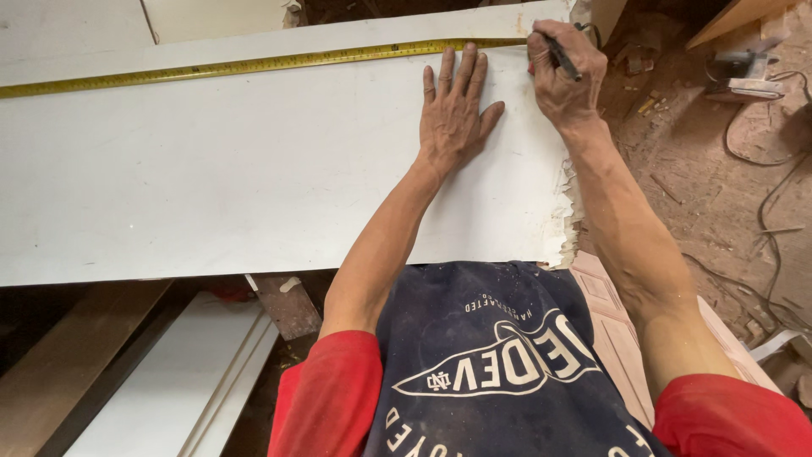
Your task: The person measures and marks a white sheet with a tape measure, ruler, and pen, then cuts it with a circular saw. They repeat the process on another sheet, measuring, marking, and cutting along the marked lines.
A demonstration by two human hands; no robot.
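Left hand (454, 106) flat, fingers spread, pressing large white flat panel (211, 178); right hand (562, 72) gripping dark pencil (560, 55) at yellow tape measure (254, 63). Panel likely stiff, smooth-faced; chipped right edge fragile, hold by long edges.

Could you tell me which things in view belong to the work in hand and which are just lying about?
In use:
- white board, left hand pressed flat on it
- yellow tape measure stretched along the board's far edge
- dark pencil held in the right hand

Lying about:
- power tool and its cable on the dusty floor
- white panels under the board
- wood scraps
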